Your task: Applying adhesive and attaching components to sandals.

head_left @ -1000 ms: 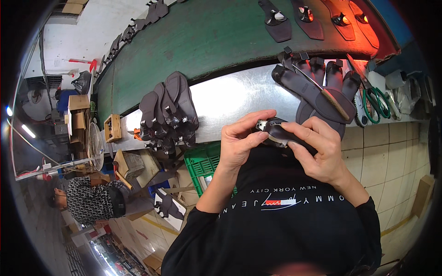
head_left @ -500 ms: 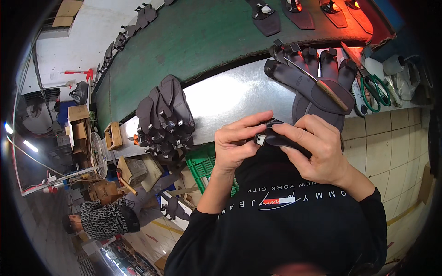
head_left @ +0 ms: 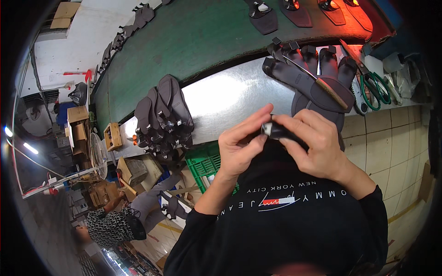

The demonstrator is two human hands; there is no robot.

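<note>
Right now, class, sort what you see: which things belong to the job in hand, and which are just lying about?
In the job:
- dark footwear piece, in the right hand
- left hand, at its pale end

Lying about, untouched:
- sole pile, perhaps related
- green-handled scissors
- green crate
- wooden box
- fan

White wall [head_left: 103, 28], green-topped table [head_left: 198, 37], pale tiled floor [head_left: 398, 138], glowing tube light [head_left: 30, 148]

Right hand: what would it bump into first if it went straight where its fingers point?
The right hand, holding a glossy dark piece, would probably bump into the left hand first, though depth is hard to judge.
</note>
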